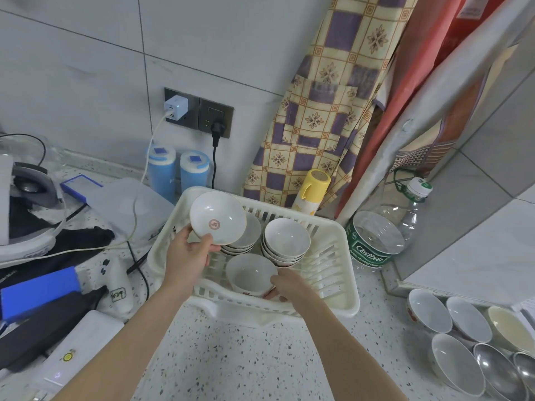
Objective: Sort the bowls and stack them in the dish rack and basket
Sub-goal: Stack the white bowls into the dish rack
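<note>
Gripped by rims, glazed, slippery and breakable: shallow bowl [217, 222] pinched in left hand [189, 256] at ten o'clock of basket [341, 287], deep bowl [250, 274] clasped in right hand [285, 285] at six o'clock.

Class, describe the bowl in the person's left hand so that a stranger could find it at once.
Find the white slatted basket on the speckled counter. Above its back left corner the left hand holds a shallow white bowl tilted up. It alone shows a round red emblem inside.
</note>
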Demonstrator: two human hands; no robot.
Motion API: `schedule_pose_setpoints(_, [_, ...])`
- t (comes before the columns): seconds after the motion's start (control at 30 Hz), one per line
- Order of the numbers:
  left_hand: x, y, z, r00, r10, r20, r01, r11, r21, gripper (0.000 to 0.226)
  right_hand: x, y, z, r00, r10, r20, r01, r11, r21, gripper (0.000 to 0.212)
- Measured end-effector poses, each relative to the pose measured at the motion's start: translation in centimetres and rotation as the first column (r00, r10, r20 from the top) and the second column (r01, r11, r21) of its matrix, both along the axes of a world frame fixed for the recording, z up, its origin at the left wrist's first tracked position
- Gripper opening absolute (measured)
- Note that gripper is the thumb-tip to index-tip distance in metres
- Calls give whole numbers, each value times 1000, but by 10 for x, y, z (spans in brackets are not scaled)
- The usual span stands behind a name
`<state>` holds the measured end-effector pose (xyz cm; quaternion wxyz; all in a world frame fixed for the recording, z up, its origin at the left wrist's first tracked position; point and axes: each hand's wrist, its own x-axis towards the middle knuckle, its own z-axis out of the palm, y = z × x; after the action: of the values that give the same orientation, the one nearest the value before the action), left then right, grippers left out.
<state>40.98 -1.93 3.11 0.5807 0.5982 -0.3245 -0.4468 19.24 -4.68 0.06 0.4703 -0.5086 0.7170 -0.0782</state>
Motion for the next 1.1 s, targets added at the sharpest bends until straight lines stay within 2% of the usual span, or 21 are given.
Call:
schedule_pose_setpoints(0.13, [1, 0, -1, 1000, -8, -1, 8, 1000, 2, 30, -2, -1, 3, 1000, -24, -1, 24, 1000, 11, 32])
schedule_pose_setpoints(0.23, [1, 0, -1, 1000, -10, -4, 10, 1000, 1, 31, -1, -4, 6, 999, -27, -40, 29, 998, 46, 14])
schedule_pose_setpoints(0.4, [0, 1, 0, 1000, -11, 5, 11, 1000, 11, 32, -2, -4, 3, 996, -94, -7, 94, 993, 64, 15])
schedule_pose_setpoints(0.53, [-1, 2, 2, 1000, -16, 11, 16, 1000, 13, 30, -2, -1, 5, 998, -52, -37, 54, 998, 35, 12])
schedule_pose_setpoints(0.7, [0, 3, 4, 999, -30, 34, 29, 999, 22, 26, -3, 2, 6, 988, 77, -134, -77, 997, 7, 37])
schedule_pose_setpoints(0.87, [0, 2, 5, 998, -49, 47, 47, 998, 40, 28, -2, 6, 17, 966, 169, -196, -165, 986, 35, 43])
schedule_pose_setpoints(1.03, [1, 2, 5, 995, -75, 69, 72, 996, 51, 34, -8, 9, 29, 971, 235, -52, -229, 968, 97, 42])
schedule_pose_setpoints(1.1, [1, 2, 5, 994, -86, 69, 83, 995, 54, 38, -9, 10, 29, 972, 229, -51, -224, 971, 90, 45])
